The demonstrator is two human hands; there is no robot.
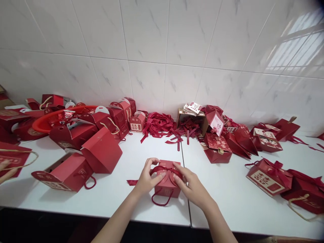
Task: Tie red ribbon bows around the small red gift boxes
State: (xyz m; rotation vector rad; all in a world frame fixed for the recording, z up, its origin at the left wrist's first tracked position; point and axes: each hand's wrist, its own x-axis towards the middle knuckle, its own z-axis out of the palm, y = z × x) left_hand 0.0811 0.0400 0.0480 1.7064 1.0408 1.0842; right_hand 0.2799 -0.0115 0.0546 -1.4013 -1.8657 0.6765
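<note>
A small red gift box (pixel 165 191) stands at the table's front middle, with a dark red ribbon (pixel 164 168) across its top and a cord handle hanging at its front. My left hand (pixel 150 177) is on the box's left side, its thumb on the top and its fingers curled around the ribbon. On the right side, my right hand (pixel 188 184) rests against the box, fingers bent over its top edge. A loose ribbon end (pixel 132 182) lies on the table left of my left hand.
Red boxes (pixel 102 150) crowd the left around an orange basin (pixel 40 125). A ribbon pile (pixel 159 124) lies by the wall. More boxes (pixel 269 177) stand at right. Another person's hand (pixel 7 172) is at the far left by a red box. The white table (pixel 111 199) ends in front.
</note>
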